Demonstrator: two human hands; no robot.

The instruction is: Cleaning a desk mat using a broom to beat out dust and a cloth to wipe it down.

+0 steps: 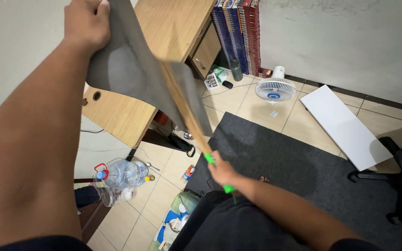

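Two hands stretch a grey cloth over a broom, above a wooden desk.

Head view: the left hand (pixel 87 23), arm raised high, is fisted on the top edge of the grey cloth (pixel 131 69), which drapes over the broom (pixel 184 111). The right hand (pixel 223 173), held low near the lap, wraps the broom's green handle (pixel 210 159). Both hang over the desk (pixel 117 114) corner, above the tiled floor (pixel 257 104).

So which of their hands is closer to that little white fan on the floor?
Right. The right hand, gripping a green handle, sits below-left of the white fan in the picture. The left hand is farther away, raised at upper left, pinching a grey cloth.
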